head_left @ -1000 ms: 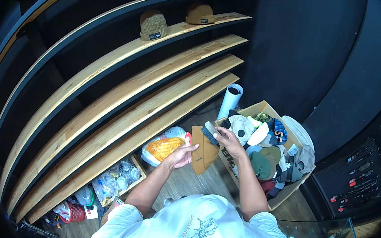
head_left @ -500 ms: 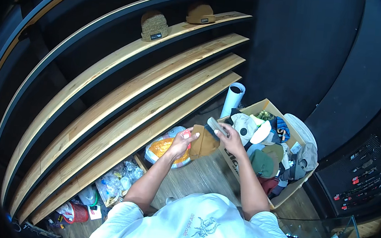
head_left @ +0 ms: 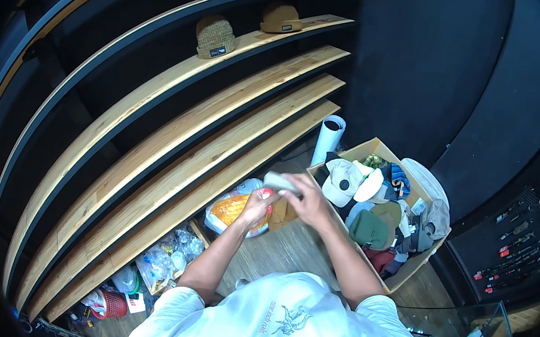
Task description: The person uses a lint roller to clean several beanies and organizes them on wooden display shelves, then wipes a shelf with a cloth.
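My left hand [head_left: 256,209] pinches the edge of a brown knit beanie [head_left: 283,216] that hangs in front of me, a red tag [head_left: 267,194] at its side. My right hand [head_left: 309,202] is closed around a brush with a grey back [head_left: 281,183], blurred by motion. The brush lies over the top of the beanie, close to my left fingers, and its bristles are hidden. On an upper shelf sit a speckled olive-brown beanie [head_left: 215,37] and a plain brown beanie [head_left: 280,19].
Curved wooden shelves [head_left: 176,130] line the left. At right stands a cardboard box [head_left: 419,268] full of caps and beanies, with a white tube [head_left: 329,140] behind it. Plastic bags [head_left: 230,209], a red basket [head_left: 116,305] and a glass case [head_left: 463,320] stand around me.
My right hand has moved left with the brush, from the right side of the beanie to its top near my left hand. My left hand keeps its hold.
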`<state>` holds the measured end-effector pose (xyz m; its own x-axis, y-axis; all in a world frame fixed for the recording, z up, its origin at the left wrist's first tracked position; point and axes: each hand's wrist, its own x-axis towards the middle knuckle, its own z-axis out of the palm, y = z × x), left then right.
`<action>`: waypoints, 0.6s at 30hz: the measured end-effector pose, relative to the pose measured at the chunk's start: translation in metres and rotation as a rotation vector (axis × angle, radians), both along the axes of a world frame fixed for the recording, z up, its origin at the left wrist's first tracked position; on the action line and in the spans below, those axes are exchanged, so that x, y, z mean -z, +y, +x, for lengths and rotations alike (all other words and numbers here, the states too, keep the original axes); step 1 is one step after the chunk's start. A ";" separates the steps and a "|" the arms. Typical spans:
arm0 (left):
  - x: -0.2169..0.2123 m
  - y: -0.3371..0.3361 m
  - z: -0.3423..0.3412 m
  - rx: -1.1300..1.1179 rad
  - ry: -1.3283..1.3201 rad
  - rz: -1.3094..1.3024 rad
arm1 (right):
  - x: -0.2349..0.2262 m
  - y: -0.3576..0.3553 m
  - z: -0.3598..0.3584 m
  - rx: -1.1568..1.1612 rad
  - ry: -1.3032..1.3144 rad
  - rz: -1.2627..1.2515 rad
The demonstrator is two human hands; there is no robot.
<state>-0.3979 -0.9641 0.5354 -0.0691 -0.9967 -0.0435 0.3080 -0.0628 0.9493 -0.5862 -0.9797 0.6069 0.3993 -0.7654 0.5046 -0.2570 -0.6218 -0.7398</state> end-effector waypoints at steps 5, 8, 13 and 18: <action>-0.015 0.004 -0.007 0.023 -0.023 -0.002 | 0.019 -0.047 -0.028 0.317 0.035 0.056; -0.016 0.008 -0.002 0.021 -0.101 -0.027 | 0.005 -0.028 -0.007 0.081 -0.171 0.104; -0.020 0.003 -0.002 0.051 -0.101 -0.039 | 0.028 -0.052 -0.032 0.213 0.100 0.123; 0.001 -0.003 0.009 0.021 -0.107 -0.003 | 0.010 -0.030 -0.008 -0.012 -0.073 0.192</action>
<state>-0.3894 -0.9672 0.5345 -0.0850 -0.9952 -0.0484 0.2031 -0.0649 0.9770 -0.5945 -1.0098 0.5970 0.3765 -0.8458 0.3779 -0.1919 -0.4703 -0.8614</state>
